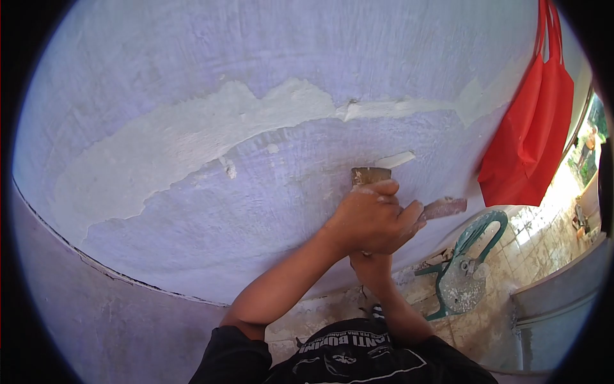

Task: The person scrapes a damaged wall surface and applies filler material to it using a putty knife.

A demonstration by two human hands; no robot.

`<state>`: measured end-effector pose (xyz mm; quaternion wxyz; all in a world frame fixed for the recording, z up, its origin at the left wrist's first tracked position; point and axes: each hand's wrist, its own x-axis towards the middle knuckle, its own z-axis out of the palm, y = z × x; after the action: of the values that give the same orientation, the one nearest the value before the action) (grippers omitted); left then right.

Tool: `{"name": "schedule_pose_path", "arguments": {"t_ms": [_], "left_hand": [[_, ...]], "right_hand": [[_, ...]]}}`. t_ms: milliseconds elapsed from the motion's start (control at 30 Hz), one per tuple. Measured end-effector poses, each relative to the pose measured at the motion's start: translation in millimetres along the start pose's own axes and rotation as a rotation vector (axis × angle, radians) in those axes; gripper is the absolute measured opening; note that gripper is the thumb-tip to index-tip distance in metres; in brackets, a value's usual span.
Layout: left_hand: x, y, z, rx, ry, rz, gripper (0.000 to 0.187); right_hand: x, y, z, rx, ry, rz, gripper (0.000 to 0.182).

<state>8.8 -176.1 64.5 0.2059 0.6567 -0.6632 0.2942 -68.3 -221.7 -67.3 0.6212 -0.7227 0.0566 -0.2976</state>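
My left hand (374, 221) is closed in front of the wall, its fingers curled and dusted with white. From the top of the fist sticks the flat, brownish, straight-ended blade of a scraper (371, 175), close to the wall. A second flat, plaster-smeared piece (446, 208) juts out rightward by the fingertips; its other end is hidden. My right hand (371, 261) comes up from below, mostly covered by the left one, so its fingers and grip do not show. Just above the blade, a short white plaster smear (395, 160) marks the wall.
A long patch of pale plaster (185, 131) crosses the lilac wall (288, 179). At the right hangs a red bag (531, 134). Below it, a green plastic chair (467, 275) spattered with white stands on the tiled floor (505, 262). A grey curved object (556, 288) lies at lower right.
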Motion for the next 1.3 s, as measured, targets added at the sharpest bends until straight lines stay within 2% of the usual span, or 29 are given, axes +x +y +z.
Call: {"name": "schedule_pose_path", "arguments": {"t_ms": [67,133,200,267,367,433,467,533,667,733,767,833,867,933,967,1033,1067,1133,1167,1233,1300], "left_hand": [[-13.6,8.7,5.6,-0.076,-0.004,0.009,0.025],[-44.6,19.5,27.2,-0.097,-0.185,-0.080,0.025],[-90.1,34.2,52.1,-0.058,-0.199,-0.133,0.025],[-131.3,42.0,64.6,-0.200,-0.468,-0.319,0.027],[-173.3,58.3,72.5,-0.167,-0.386,-0.370,0.028],[-214.8,68.4,89.2,-0.348,-0.216,-0.401,0.027],[-218.7,72.7,80.5,-0.349,-0.218,-0.391,0.027],[-221.1,87.2,53.5,-0.457,-0.315,-0.501,0.028],[-247.7,99.4,44.4,-0.621,-0.242,-0.590,0.027],[-267.5,96.8,50.1,-1.024,-0.302,-0.717,0.029],[-271.0,96.7,51.8,-1.018,-0.309,-0.716,0.029],[-270.8,104.9,41.7,-0.880,-0.237,-0.703,0.033],[-269.8,105.3,30.8,-0.875,-0.251,-0.710,0.033],[-241.0,94.8,1.1,-0.638,-0.248,-0.377,0.028],[-231.7,90.3,-8.9,-0.635,-0.253,-0.381,0.028],[-215.0,81.5,-28.2,-0.649,-0.230,-0.163,0.029],[-203.7,77.7,-37.9,-0.649,-0.236,-0.167,0.029],[-176.1,69.4,-52.9,-0.490,-0.139,0.059,0.033],[-162.4,62.3,-59.8,-0.495,-0.140,0.059,0.033],[-137.7,44.5,-71.9,-0.327,-0.093,0.208,0.030],[-119.8,30.3,-75.1,-0.283,-0.094,0.249,0.029]], "right_hand": [[-17.6,35.7,6.6,-0.230,0.073,-0.160,0.010],[-43.8,54.9,10.2,-0.228,0.099,-0.189,0.016],[-66.7,44.1,-3.9,-0.118,-0.131,-0.014,0.028],[-97.9,68.1,-26.5,-0.349,-0.361,0.272,0.034],[-123.3,79.7,-43.0,-0.427,-0.440,0.341,0.034],[-157.0,111.2,-57.5,-0.445,-0.572,0.503,0.034],[-168.6,115.8,-62.1,-0.443,-0.561,0.501,0.034],[-187.3,117.8,-65.4,-0.243,-0.470,0.824,0.031],[-199.2,109.0,-54.5,-0.102,-0.309,0.814,0.026],[-195.7,98.5,-45.3,0.184,-0.205,0.802,0.023],[-193.1,91.7,-41.6,0.193,-0.203,0.800,0.023],[-188.6,76.0,-32.8,0.528,-0.152,0.765,0.029],[-188.8,72.6,-28.9,0.542,-0.153,0.772,0.029],[-186.4,64.4,-26.3,0.753,-0.228,0.668,0.036],[-182.5,53.6,-22.5,0.759,-0.231,0.670,0.036],[-175.5,24.6,-8.7,0.916,-0.232,0.630,0.039],[-173.2,13.6,-3.2,0.922,-0.232,0.635,0.039],[-169.2,-6.2,4.6,0.900,-0.236,0.630,0.039],[-166.2,-16.0,9.7,0.900,-0.231,0.633,0.039],[-157.1,-35.6,19.1,0.846,-0.231,0.396,0.040],[-144.2,-55.9,15.2,0.896,-0.279,0.404,0.041]]}}
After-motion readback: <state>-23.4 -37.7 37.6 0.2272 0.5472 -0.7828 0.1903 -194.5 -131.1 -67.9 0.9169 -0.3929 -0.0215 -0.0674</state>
